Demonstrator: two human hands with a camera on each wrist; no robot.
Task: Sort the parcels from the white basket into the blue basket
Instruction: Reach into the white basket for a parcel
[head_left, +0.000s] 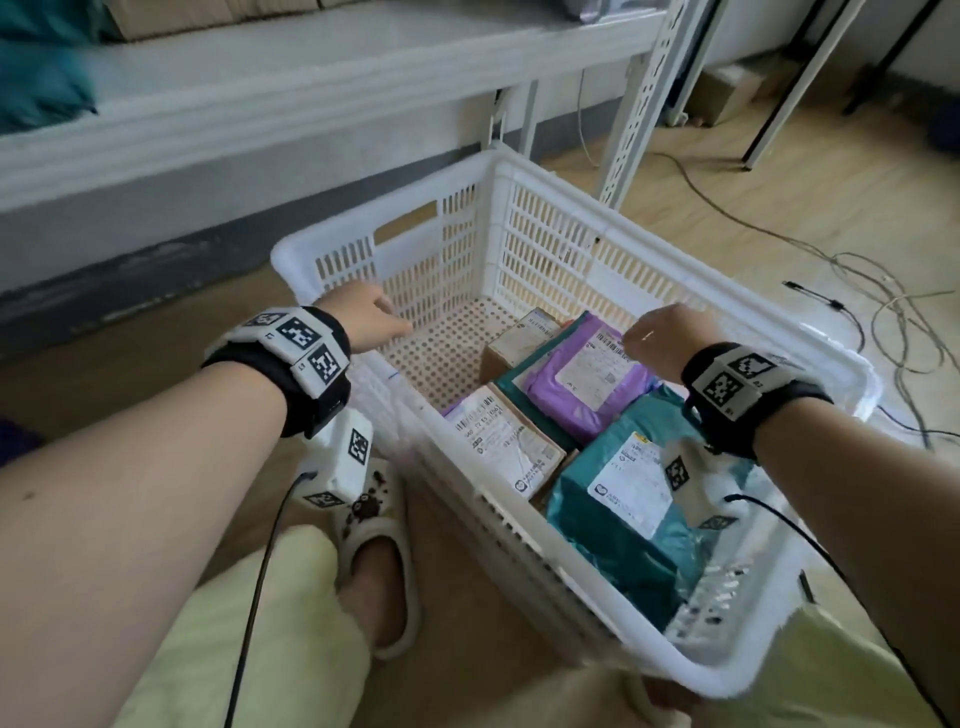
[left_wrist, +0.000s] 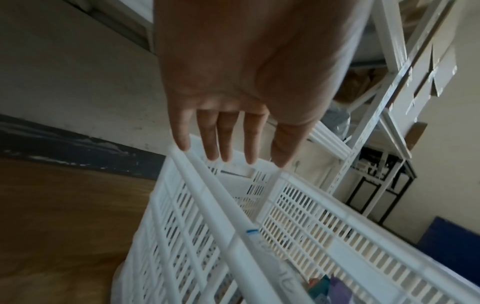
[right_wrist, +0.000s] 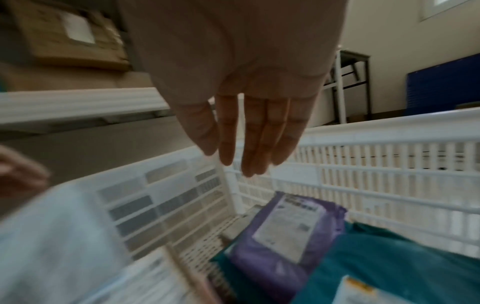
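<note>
Presently the white basket (head_left: 613, 236) stands on the wooden floor (head_left: 810, 176) beside a white shelf rack (head_left: 641, 98), with parcels lying in its near half. A purple parcel (head_left: 584, 379) rests on a teal parcel (head_left: 618, 514); two cardboard parcels (head_left: 506, 441) lie beside them toward the left wall. The left hand (left_wrist: 233, 86) hovers above the basket's left rim, fingers straight, holding nothing. The right hand (right_wrist: 249, 82) hangs over the purple parcel, fingers extended and empty. A dark blue panel at the wall (right_wrist: 441, 82) may be the blue basket; blur prevents confirmation. A slippered foot (head_left: 374, 556) sits left of the basket.
</note>
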